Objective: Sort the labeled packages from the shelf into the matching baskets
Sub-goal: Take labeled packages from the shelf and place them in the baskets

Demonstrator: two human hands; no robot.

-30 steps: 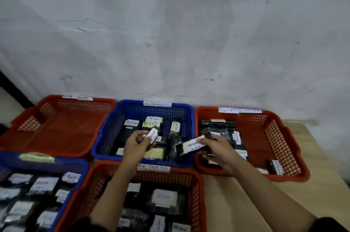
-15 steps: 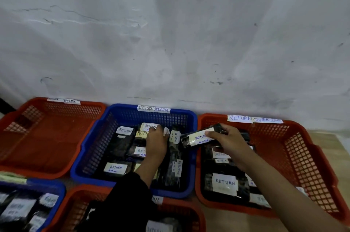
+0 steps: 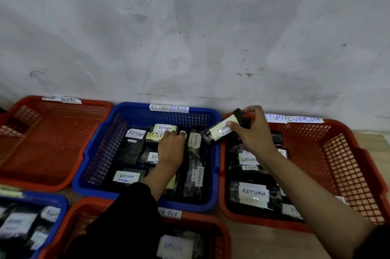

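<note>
My right hand [image 3: 252, 135] pinches a black package with a pale yellow "RETURN" label [image 3: 218, 131], held tilted in the air over the edge between the blue basket [image 3: 105, 153] and the right red basket [image 3: 341, 153]. Both baskets carry "RETURN OVERDUE" tags on the back rim and hold several black labeled packages. My left hand [image 3: 172, 147] lies palm down inside the blue basket. Its fingertips curl over a small white-labeled package [image 3: 182, 133] among the others, most of it hidden under the fingers.
A red basket tagged "OVERDUE" [image 3: 42, 149] stands at the left, almost bare. In front are another blue basket [image 3: 42, 196] and a red basket [image 3: 200, 219], both with labeled packages. A grey wall rises right behind the baskets. Wooden tabletop [image 3: 263, 244] shows at the lower right.
My left hand went down into the blue basket with its small package. My right hand lifted its package up and to the right, toward the right red basket's back rim.
</note>
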